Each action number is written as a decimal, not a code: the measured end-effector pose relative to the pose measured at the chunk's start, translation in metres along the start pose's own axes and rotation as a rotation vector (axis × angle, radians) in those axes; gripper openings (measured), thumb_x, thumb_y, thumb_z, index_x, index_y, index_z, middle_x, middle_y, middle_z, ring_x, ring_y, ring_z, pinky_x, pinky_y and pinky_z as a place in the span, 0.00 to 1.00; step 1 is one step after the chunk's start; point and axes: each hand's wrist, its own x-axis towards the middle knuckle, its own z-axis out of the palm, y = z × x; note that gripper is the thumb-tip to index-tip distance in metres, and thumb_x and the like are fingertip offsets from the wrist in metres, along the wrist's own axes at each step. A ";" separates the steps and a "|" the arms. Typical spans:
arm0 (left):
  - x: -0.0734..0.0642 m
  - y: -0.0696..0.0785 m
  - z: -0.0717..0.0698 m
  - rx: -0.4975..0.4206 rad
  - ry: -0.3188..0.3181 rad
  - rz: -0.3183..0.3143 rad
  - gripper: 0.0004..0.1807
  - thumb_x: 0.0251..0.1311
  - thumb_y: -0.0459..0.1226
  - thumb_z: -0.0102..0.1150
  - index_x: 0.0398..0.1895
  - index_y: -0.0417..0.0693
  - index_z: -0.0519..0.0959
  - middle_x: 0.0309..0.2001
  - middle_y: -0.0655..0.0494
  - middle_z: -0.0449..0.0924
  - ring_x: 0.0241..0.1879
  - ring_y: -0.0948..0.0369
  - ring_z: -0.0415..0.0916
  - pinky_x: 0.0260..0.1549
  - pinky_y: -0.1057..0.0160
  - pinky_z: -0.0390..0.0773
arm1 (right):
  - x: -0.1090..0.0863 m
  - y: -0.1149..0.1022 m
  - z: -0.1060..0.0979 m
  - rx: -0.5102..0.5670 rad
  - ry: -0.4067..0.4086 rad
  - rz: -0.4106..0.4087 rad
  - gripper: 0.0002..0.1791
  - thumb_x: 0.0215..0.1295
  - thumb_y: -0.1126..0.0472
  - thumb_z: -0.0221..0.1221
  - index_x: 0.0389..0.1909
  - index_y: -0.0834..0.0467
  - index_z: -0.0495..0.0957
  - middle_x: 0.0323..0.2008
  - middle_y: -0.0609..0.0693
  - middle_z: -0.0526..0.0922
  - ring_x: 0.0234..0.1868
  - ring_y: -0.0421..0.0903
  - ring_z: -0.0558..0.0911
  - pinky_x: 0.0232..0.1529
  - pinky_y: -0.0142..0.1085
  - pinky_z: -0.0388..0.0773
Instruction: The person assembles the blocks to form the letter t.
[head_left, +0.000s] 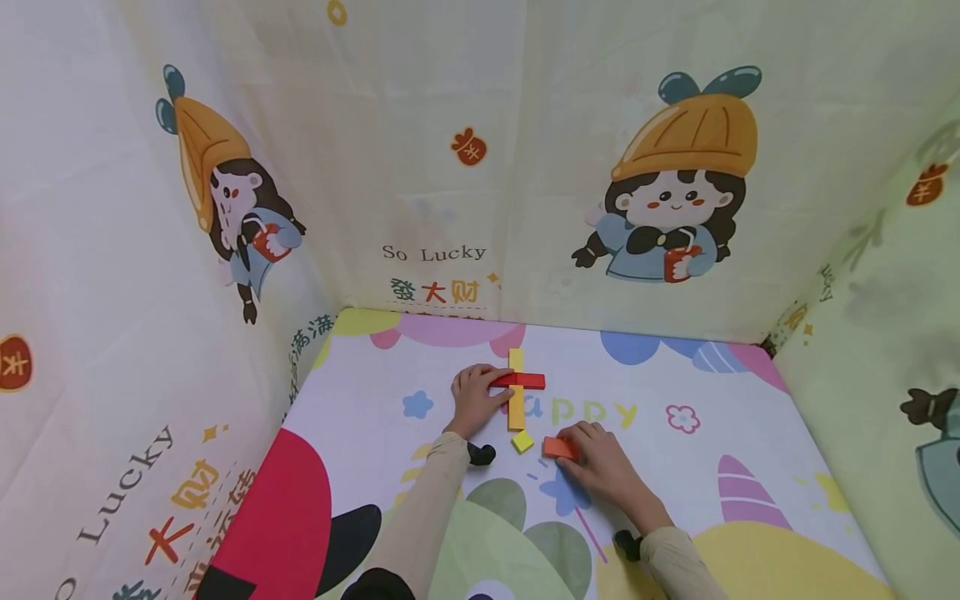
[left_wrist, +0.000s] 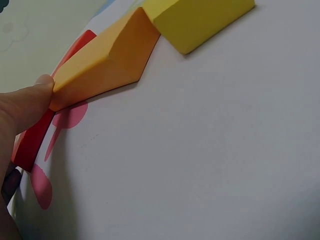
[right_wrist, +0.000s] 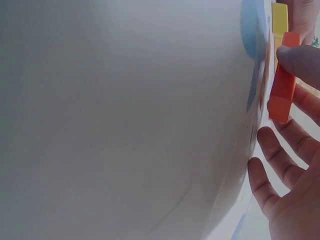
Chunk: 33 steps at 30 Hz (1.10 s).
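In the head view, blocks form a cross on the mat: a red bar (head_left: 531, 381) lies crosswise between a yellow block (head_left: 515, 359) behind and a yellow-orange block (head_left: 516, 408) in front. My left hand (head_left: 474, 400) pinches the red bar's left part between fingers and thumb. Its thumb (left_wrist: 30, 102) also touches the end of the yellow-orange block (left_wrist: 100, 60) in the left wrist view. A small yellow block (head_left: 522, 442) sits turned at the cross's near end. My right hand (head_left: 600, 462) holds an orange-red block (right_wrist: 283, 82) between thumb and fingers, right of the small yellow block.
The blocks lie on a printed mat (head_left: 645, 467) with coloured drawings and letters. Pale printed cloth walls (head_left: 540, 208) stand behind and on both sides. Black straps with cameras (head_left: 480, 454) are worn at the wrists.
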 end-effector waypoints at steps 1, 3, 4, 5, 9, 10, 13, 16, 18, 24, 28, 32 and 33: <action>0.000 0.001 -0.001 -0.004 -0.001 -0.002 0.25 0.66 0.52 0.69 0.66 0.69 0.81 0.65 0.52 0.74 0.71 0.47 0.61 0.74 0.34 0.52 | 0.002 -0.001 0.000 0.001 -0.005 0.005 0.21 0.59 0.52 0.75 0.52 0.49 0.81 0.47 0.44 0.83 0.49 0.44 0.75 0.50 0.43 0.75; -0.001 0.001 -0.001 -0.007 0.001 -0.004 0.25 0.66 0.52 0.69 0.66 0.69 0.81 0.65 0.52 0.74 0.71 0.46 0.61 0.74 0.33 0.52 | 0.005 -0.002 0.000 0.001 -0.005 0.006 0.21 0.59 0.52 0.75 0.52 0.49 0.81 0.48 0.45 0.83 0.49 0.46 0.76 0.50 0.45 0.75; -0.001 0.001 -0.001 -0.008 0.002 -0.004 0.25 0.66 0.52 0.69 0.66 0.69 0.81 0.65 0.52 0.74 0.71 0.46 0.61 0.74 0.33 0.52 | 0.006 -0.002 0.000 -0.003 0.000 0.004 0.21 0.59 0.53 0.75 0.52 0.50 0.81 0.48 0.46 0.83 0.50 0.46 0.76 0.50 0.45 0.75; -0.001 0.001 -0.001 -0.008 0.005 -0.003 0.25 0.66 0.52 0.69 0.66 0.69 0.81 0.65 0.52 0.74 0.71 0.46 0.61 0.74 0.33 0.52 | 0.008 -0.002 0.001 -0.008 0.004 0.002 0.21 0.59 0.53 0.75 0.52 0.50 0.81 0.48 0.46 0.83 0.50 0.47 0.77 0.50 0.46 0.75; -0.002 0.001 -0.001 -0.014 0.013 0.001 0.25 0.65 0.51 0.69 0.66 0.69 0.81 0.65 0.52 0.74 0.71 0.46 0.61 0.74 0.33 0.52 | 0.013 -0.002 0.003 -0.029 0.029 -0.003 0.20 0.58 0.53 0.76 0.50 0.50 0.82 0.47 0.47 0.83 0.49 0.47 0.77 0.49 0.46 0.75; -0.002 0.001 -0.002 -0.016 0.013 0.002 0.25 0.65 0.51 0.69 0.66 0.69 0.81 0.65 0.52 0.74 0.71 0.46 0.60 0.74 0.33 0.52 | 0.014 -0.003 0.004 -0.032 0.030 0.000 0.20 0.58 0.53 0.76 0.50 0.50 0.82 0.47 0.47 0.83 0.49 0.47 0.77 0.48 0.45 0.74; -0.002 0.002 -0.002 -0.022 0.010 0.004 0.25 0.65 0.51 0.69 0.66 0.68 0.81 0.65 0.51 0.74 0.71 0.46 0.60 0.74 0.33 0.52 | 0.017 -0.003 0.004 -0.034 0.022 0.010 0.20 0.59 0.54 0.75 0.50 0.50 0.82 0.48 0.48 0.83 0.49 0.49 0.76 0.48 0.46 0.74; -0.003 0.003 -0.003 -0.024 0.007 0.007 0.25 0.66 0.51 0.69 0.66 0.68 0.81 0.65 0.51 0.74 0.71 0.46 0.60 0.74 0.33 0.52 | 0.019 -0.004 0.004 -0.039 0.011 0.017 0.20 0.60 0.54 0.75 0.50 0.50 0.81 0.49 0.48 0.83 0.49 0.49 0.76 0.48 0.46 0.73; -0.003 0.003 -0.004 -0.023 0.005 0.007 0.25 0.66 0.51 0.69 0.66 0.68 0.81 0.65 0.51 0.74 0.71 0.46 0.60 0.74 0.33 0.52 | 0.020 -0.004 0.005 -0.041 0.006 0.019 0.20 0.60 0.54 0.74 0.51 0.50 0.81 0.49 0.48 0.83 0.49 0.49 0.76 0.48 0.45 0.73; -0.003 0.004 -0.004 -0.020 -0.001 0.003 0.25 0.66 0.51 0.69 0.66 0.68 0.81 0.65 0.51 0.74 0.71 0.46 0.60 0.74 0.34 0.51 | 0.021 -0.003 0.005 -0.035 0.001 0.020 0.20 0.60 0.53 0.75 0.51 0.50 0.81 0.49 0.48 0.83 0.49 0.48 0.75 0.47 0.44 0.72; -0.003 0.004 -0.004 -0.013 0.003 0.002 0.25 0.66 0.51 0.69 0.66 0.68 0.81 0.65 0.51 0.74 0.71 0.46 0.60 0.74 0.34 0.52 | 0.021 -0.003 0.005 -0.044 0.001 0.016 0.20 0.59 0.53 0.75 0.50 0.49 0.82 0.47 0.47 0.83 0.47 0.46 0.74 0.46 0.44 0.71; -0.002 0.004 -0.003 0.004 0.003 -0.004 0.24 0.66 0.51 0.69 0.66 0.69 0.81 0.65 0.52 0.74 0.71 0.47 0.60 0.74 0.35 0.52 | 0.020 -0.003 0.005 -0.052 -0.022 0.019 0.20 0.59 0.52 0.74 0.50 0.49 0.82 0.47 0.47 0.83 0.47 0.46 0.74 0.47 0.43 0.70; -0.002 0.004 -0.003 0.003 0.002 -0.005 0.24 0.66 0.51 0.69 0.66 0.69 0.81 0.65 0.53 0.74 0.71 0.47 0.60 0.74 0.35 0.52 | 0.020 -0.003 0.004 -0.052 -0.027 0.019 0.20 0.59 0.52 0.75 0.50 0.49 0.82 0.47 0.47 0.83 0.47 0.47 0.74 0.47 0.44 0.70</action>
